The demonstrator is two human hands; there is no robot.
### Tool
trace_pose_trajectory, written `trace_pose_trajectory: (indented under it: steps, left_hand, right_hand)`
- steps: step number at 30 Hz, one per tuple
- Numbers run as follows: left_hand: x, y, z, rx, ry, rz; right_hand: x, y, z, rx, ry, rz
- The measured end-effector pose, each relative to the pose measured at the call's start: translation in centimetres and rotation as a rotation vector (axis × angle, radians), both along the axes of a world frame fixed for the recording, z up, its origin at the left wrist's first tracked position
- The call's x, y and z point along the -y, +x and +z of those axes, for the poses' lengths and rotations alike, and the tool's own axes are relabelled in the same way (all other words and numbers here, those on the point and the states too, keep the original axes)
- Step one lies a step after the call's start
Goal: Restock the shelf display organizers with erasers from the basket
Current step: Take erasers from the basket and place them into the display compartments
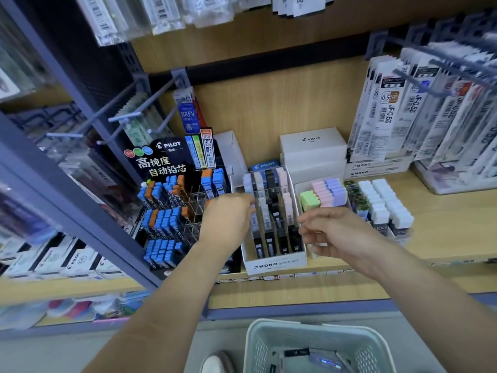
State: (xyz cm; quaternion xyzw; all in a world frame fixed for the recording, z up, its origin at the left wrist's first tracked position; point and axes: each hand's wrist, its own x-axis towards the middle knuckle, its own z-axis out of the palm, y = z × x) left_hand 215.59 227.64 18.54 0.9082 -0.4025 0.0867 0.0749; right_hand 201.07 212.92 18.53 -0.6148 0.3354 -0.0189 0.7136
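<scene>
My left hand (228,216) is at the MONO organizer (277,262) near the shelf (430,224) front edge, can't tell its grip; right hand (338,232) is loose, empty.

There is one view only, from a camera worn on the person's head. It faces forward and tilts down onto the wooden shelf (443,227), with the white organizer (274,261) near the middle of the frame. It stands near: the print on the boxes can be read, and the left hand (226,219) and the right hand (338,232) reach in from the lower edge. The basket (258,343) lies at the very bottom, almost under the lens. The wide angle bends the shelf lines at the sides.
</scene>
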Motion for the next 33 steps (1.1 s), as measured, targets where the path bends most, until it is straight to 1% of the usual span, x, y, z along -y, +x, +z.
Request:
trace_pose_trajectory:
  steps: [6, 12, 17, 20, 23, 26, 30, 33]
  left_hand:
    - [0.2, 0.0, -0.7, 0.092, 0.002, 0.025]
    - [0.4, -0.3, 0.0, 0.092, -0.010, 0.018]
    - [0.1, -1.9, 1.4, 0.156, -0.146, -0.100]
    - [-0.7, -4.3, 2.3, 0.121, -0.197, -0.204]
    - [-1.7, -6.8, 2.1, 0.018, -0.119, -0.255]
    - [-3.2, -8.5, -0.2, -0.107, 0.020, -0.275]
    - [-5.1, -9.7, -5.9, -0.264, 0.252, -0.229]
    - [-5.7, -11.0, -11.3, -0.443, 0.412, -0.169]
  right_hand:
    - [0.2, -0.5, 0.0, -0.013, -0.009, 0.005]
    - [0.8, -1.3, 0.9, 0.013, -0.025, 0.026]
    - [1.4, -3.1, 1.9, 0.048, -0.079, 0.054]
    - [1.4, -4.7, 1.9, 0.026, -0.138, 0.117]
    - [0.9, -6.4, 1.2, -0.024, -0.180, 0.178]
    - [-0.3, -8.4, -0.3, -0.093, -0.199, 0.232]
    - [-1.6, -11.0, -3.7, -0.206, -0.193, 0.303]
    - [-2.2, -12.2, -7.6, -0.307, -0.157, 0.304]
